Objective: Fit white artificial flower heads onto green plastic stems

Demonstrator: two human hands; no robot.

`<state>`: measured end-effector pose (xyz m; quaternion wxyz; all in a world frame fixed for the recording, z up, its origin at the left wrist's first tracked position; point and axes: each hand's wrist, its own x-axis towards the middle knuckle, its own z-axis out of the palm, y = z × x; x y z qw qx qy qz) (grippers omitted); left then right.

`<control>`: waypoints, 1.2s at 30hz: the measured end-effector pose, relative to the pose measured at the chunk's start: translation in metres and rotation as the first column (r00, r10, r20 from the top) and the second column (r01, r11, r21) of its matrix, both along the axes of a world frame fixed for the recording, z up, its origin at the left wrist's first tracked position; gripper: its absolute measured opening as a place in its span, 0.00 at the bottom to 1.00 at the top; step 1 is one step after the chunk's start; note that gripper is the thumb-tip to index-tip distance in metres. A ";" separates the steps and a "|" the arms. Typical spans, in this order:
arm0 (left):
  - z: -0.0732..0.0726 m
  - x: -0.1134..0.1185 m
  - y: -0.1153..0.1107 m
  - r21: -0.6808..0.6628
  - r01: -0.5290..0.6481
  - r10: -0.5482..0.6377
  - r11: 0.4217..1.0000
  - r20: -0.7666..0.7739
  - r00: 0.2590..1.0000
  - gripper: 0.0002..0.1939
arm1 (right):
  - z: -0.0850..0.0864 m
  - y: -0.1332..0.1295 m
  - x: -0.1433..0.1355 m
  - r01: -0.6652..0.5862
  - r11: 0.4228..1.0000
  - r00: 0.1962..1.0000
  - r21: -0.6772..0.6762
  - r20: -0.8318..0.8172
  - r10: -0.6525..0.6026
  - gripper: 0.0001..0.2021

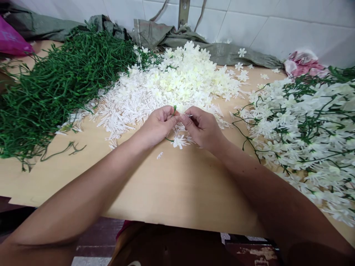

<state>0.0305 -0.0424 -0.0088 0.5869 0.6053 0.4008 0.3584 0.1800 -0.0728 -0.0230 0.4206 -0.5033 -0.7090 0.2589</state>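
Note:
Near the middle of the table, my left hand (pixel 163 122) pinches a green stem, whose tip shows above the thumb. Close against it, my right hand (pixel 201 125) has its thumb and fingers closed on a small white piece, partly hidden by the fingers. A white flower (pixel 179 141) hangs on the stem just below both hands. Behind them spreads a heap of loose white flowers (pixel 185 75), with thin white stamen pieces (pixel 122 107) at its left side.
Green stems (pixel 63 81) are piled at the left. Flowered stems (pixel 313 136) fill the right side. Grey-green cloth (pixel 222 51) lies along the tiled wall, with a pink and white cloth (pixel 303 63) at the back right and a magenta bag (pixel 13 38) at the far left.

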 end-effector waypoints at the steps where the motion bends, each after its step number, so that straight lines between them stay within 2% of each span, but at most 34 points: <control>1: 0.000 0.000 0.000 0.026 -0.008 0.009 1.000 -0.026 1.000 0.07 | 0.000 0.000 -0.001 -0.001 0.999 0.999 -0.038 -0.040 -0.001 0.19; 5: -0.003 0.001 -0.002 0.124 -0.041 0.061 0.991 -0.166 0.984 0.08 | 0.002 -0.002 -0.004 -0.007 0.982 0.988 -0.189 -0.155 -0.023 0.19; 11: -0.009 0.000 -0.004 0.358 -0.002 0.107 0.934 -0.274 0.956 0.05 | 0.005 -0.004 -0.008 0.046 0.967 0.996 -0.250 -0.062 -0.064 0.22; 13: -0.010 0.000 -0.005 0.382 0.013 0.105 0.924 -0.286 0.953 0.05 | 0.005 -0.003 -0.009 0.038 0.968 0.998 -0.249 -0.046 -0.051 0.25; 17: -0.008 0.001 -0.006 0.331 0.003 0.097 0.944 -0.284 0.954 0.04 | 0.002 -0.001 -0.009 -0.012 0.973 0.994 -0.230 -0.112 -0.014 0.26; 21: -0.006 0.001 -0.005 0.312 -0.037 0.128 0.949 -0.273 0.953 0.04 | -0.001 0.002 -0.006 -0.005 0.978 0.979 -0.209 -0.202 -0.038 0.20; 25: -0.005 0.001 -0.003 0.258 -0.037 0.104 0.965 -0.253 0.962 0.05 | -0.001 0.003 -0.003 -0.005 0.986 0.969 -0.169 -0.244 -0.037 0.15; 31: -0.003 -0.005 -0.005 0.165 0.029 0.009 0.986 -0.227 0.974 0.06 | 0.008 0.006 0.008 0.008 0.995 0.970 -0.095 -0.242 -0.031 0.14; 36: 0.001 -0.009 -0.005 0.104 0.114 -0.085 0.988 -0.256 0.963 0.12 | 0.015 0.005 0.013 -0.060 0.996 0.975 -0.063 -0.216 0.045 0.15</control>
